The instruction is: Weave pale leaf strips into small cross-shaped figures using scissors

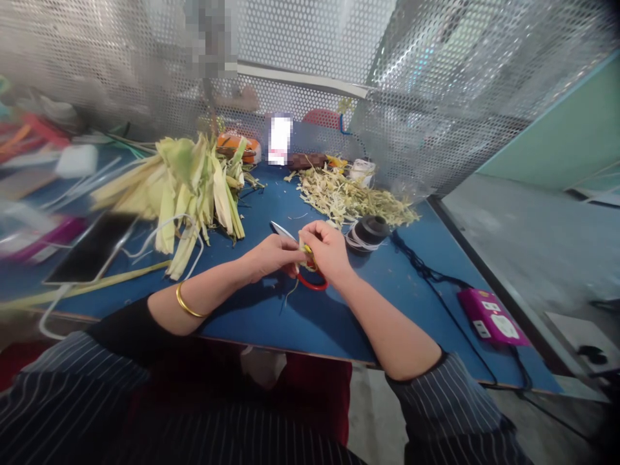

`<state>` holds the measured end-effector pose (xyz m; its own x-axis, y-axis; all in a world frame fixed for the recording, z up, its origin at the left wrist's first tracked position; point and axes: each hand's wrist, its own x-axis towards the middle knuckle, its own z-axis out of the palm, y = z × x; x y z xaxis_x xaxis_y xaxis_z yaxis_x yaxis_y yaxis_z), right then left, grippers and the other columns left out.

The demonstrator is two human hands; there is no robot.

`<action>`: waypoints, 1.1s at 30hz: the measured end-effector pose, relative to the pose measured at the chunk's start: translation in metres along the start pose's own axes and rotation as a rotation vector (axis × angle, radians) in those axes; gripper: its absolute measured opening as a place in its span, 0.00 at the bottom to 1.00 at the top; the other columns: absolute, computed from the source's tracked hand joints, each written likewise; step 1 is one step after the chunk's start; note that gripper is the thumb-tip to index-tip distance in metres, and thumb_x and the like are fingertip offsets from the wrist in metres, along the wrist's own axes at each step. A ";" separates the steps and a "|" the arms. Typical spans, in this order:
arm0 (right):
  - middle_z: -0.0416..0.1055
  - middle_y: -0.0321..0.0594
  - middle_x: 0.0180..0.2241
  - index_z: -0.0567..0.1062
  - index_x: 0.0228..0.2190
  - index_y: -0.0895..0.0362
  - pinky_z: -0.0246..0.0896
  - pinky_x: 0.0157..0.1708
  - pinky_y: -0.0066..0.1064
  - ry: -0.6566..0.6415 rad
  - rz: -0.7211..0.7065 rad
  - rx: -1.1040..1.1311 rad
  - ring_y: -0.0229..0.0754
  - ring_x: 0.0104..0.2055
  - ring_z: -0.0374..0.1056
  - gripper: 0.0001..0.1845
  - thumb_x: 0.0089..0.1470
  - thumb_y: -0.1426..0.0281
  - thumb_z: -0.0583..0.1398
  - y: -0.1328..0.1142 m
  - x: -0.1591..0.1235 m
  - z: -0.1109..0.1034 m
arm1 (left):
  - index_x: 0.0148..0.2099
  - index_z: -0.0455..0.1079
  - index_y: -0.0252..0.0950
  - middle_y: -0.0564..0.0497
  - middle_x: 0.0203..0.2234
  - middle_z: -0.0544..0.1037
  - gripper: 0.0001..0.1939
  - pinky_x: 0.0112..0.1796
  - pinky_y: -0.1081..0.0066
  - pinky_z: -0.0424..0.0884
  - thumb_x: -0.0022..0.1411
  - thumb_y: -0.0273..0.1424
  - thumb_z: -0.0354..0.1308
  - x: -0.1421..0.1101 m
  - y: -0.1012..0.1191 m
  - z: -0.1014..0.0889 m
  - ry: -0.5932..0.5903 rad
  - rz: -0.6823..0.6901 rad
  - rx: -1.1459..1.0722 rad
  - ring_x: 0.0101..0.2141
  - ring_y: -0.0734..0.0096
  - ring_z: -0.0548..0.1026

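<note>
My left hand (275,255) and my right hand (329,248) meet over the blue table, fingertips pinched together on a small yellow-green piece of corn husk (307,248). A thin strand dangles below them. Scissors (314,284) with red handles sit at the hands; their blade points up and left past my left fingers. Which hand bears the scissors is hidden. Right of my right hand stands a black spool (368,232) wound with white thread. Long pale-green corn husks (194,184) are heaped to the left, and a pile of shredded husk (343,197) lies behind the spool.
A dark-screened phone (94,248) with a white cable lies at the left. On the right is a purple power strip (491,316) with black cords. A bright pixelated screen (279,139) stands at the back before a perforated metal panel (314,39). The table's front edge (290,351) runs below my forearms.
</note>
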<state>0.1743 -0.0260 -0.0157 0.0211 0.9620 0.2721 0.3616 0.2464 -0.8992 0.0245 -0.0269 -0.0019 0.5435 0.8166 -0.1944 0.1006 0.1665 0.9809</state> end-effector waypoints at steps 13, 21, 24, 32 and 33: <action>0.67 0.33 0.22 0.72 0.25 0.57 0.54 0.28 0.28 -0.068 0.038 0.001 0.35 0.25 0.58 0.13 0.50 0.60 0.60 -0.012 0.007 -0.013 | 0.31 0.74 0.31 0.47 0.24 0.79 0.13 0.34 0.70 0.74 0.47 0.35 0.68 -0.001 0.006 -0.011 0.128 -0.013 -0.172 0.25 0.72 0.77; 0.71 0.37 0.28 0.73 0.29 0.56 0.60 0.33 0.32 0.096 -0.196 -0.191 0.39 0.29 0.65 0.08 0.54 0.65 0.57 -0.002 0.002 -0.010 | 0.31 0.74 0.29 0.43 0.25 0.80 0.12 0.37 0.65 0.74 0.48 0.33 0.68 0.003 0.005 -0.014 0.134 -0.045 -0.307 0.26 0.68 0.78; 0.71 0.41 0.35 0.74 0.37 0.55 0.58 0.41 0.35 0.231 -0.612 -0.502 0.42 0.38 0.66 0.07 0.56 0.68 0.58 -0.009 -0.003 -0.013 | 0.30 0.74 0.29 0.45 0.24 0.79 0.11 0.36 0.68 0.73 0.48 0.33 0.68 0.005 0.005 -0.013 0.257 0.011 -0.399 0.26 0.72 0.77; 0.70 0.41 0.30 0.74 0.37 0.59 0.51 0.39 0.37 -0.084 -1.219 -1.224 0.40 0.33 0.61 0.09 0.58 0.75 0.54 -0.018 -0.009 -0.004 | 0.30 0.76 0.29 0.50 0.22 0.76 0.12 0.27 0.76 0.66 0.45 0.34 0.69 0.008 -0.002 -0.011 0.261 0.021 -0.418 0.23 0.79 0.70; 0.70 0.41 0.31 0.74 0.38 0.59 0.51 0.39 0.37 -0.086 -1.222 -1.227 0.40 0.33 0.61 0.10 0.59 0.75 0.54 -0.017 -0.009 -0.003 | 0.30 0.76 0.30 0.50 0.22 0.76 0.12 0.27 0.76 0.65 0.46 0.34 0.69 0.008 -0.002 -0.011 0.249 0.016 -0.407 0.22 0.80 0.70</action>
<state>0.1712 -0.0397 -0.0019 -0.8138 0.3163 0.4875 0.5709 0.5920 0.5689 0.0195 -0.0148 -0.0054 0.3211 0.9202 -0.2238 -0.2682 0.3150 0.9104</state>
